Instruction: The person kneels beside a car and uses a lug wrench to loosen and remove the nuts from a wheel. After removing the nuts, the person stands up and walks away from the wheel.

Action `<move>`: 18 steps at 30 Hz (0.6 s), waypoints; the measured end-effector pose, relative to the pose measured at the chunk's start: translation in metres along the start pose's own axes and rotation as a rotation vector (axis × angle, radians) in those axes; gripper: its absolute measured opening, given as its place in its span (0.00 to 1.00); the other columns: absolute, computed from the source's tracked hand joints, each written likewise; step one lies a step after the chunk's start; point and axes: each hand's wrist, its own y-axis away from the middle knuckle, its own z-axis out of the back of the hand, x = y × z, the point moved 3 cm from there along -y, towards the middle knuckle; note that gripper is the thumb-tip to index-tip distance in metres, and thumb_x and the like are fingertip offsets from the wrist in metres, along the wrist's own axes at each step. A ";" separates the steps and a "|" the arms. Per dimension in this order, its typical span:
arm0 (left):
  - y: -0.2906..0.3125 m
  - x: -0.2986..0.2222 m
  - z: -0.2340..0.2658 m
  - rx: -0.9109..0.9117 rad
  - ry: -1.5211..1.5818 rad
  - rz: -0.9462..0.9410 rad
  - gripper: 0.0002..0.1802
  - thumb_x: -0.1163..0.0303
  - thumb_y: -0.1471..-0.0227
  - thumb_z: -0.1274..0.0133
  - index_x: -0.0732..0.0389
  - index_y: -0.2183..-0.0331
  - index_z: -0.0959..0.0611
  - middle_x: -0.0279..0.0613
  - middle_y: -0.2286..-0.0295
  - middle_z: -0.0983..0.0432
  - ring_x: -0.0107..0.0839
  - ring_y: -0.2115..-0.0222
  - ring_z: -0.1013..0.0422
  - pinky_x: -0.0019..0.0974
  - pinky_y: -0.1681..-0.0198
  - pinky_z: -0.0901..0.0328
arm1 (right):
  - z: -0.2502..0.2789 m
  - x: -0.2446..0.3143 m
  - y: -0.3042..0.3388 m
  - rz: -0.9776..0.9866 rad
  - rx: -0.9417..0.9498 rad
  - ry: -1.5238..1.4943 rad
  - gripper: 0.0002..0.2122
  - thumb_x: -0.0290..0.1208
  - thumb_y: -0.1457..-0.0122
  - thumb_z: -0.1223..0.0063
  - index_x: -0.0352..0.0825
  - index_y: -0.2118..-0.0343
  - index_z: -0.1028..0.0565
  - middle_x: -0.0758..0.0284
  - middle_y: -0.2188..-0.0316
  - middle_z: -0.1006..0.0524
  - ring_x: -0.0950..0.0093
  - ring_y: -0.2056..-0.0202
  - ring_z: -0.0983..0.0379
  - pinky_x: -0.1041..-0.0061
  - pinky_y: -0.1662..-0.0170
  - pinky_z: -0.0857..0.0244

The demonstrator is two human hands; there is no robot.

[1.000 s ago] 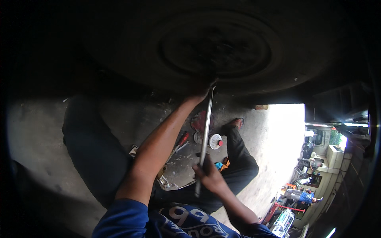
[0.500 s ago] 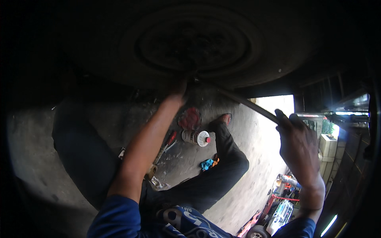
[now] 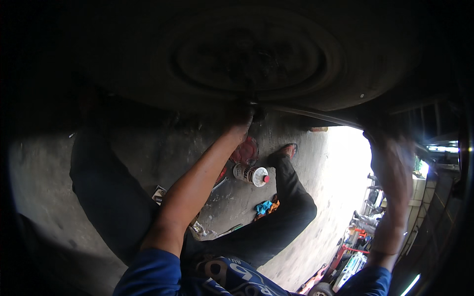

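Observation:
Overhead in deep shadow is a large round wheel (image 3: 340, 79) with a ring-shaped recess at its middle. A long metal bar (image 3: 316, 114) runs just under its near edge, slanting slightly down to the right. My left hand (image 3: 242, 117) is curled at the bar's left end, close beneath the wheel; the dark hides most of its fingers. My right hand (image 3: 390, 153), smeared by motion, is closed on the bar's right end. What the left end of the bar fits onto cannot be made out.
Between my spread legs on the concrete floor (image 3: 291, 241) lie a white bottle with a red cap (image 3: 252, 175), a round red object (image 3: 247, 150), blue and orange rags (image 3: 266, 208) and some hand tools (image 3: 220, 182). A red jack-like frame (image 3: 340, 256) stands at the lower right.
My right hand has swung up and a little right with the bar's end, so the bar lies flatter. My left hand and the whole scene have shifted slightly right in view.

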 end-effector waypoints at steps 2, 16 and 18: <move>-0.003 -0.007 0.007 0.046 -0.104 -0.063 0.17 0.75 0.53 0.46 0.65 0.57 0.21 0.42 0.63 0.23 0.31 0.64 0.27 0.33 0.58 0.33 | -0.087 -0.015 0.014 -0.162 0.040 -0.317 0.08 0.27 0.45 0.43 0.37 0.62 0.20 0.59 0.65 0.22 0.60 0.64 0.27 0.61 0.59 0.35; -0.005 -0.036 0.044 0.282 -0.673 -0.370 0.16 0.64 0.47 0.43 0.62 0.58 0.18 0.40 0.62 0.20 0.30 0.61 0.25 0.36 0.53 0.34 | -0.289 0.499 0.024 -0.365 0.511 -1.743 0.26 0.26 0.46 0.50 0.28 0.42 0.37 0.53 0.46 0.31 0.60 0.44 0.35 0.63 0.41 0.42; -0.008 -0.037 0.045 0.340 -0.639 -0.367 0.18 0.58 0.45 0.46 0.60 0.59 0.17 0.38 0.61 0.20 0.30 0.60 0.26 0.36 0.55 0.34 | -0.225 0.485 0.044 -0.445 0.353 -1.883 0.19 0.30 0.40 0.53 0.26 0.48 0.36 0.45 0.56 0.28 0.47 0.52 0.33 0.59 0.50 0.38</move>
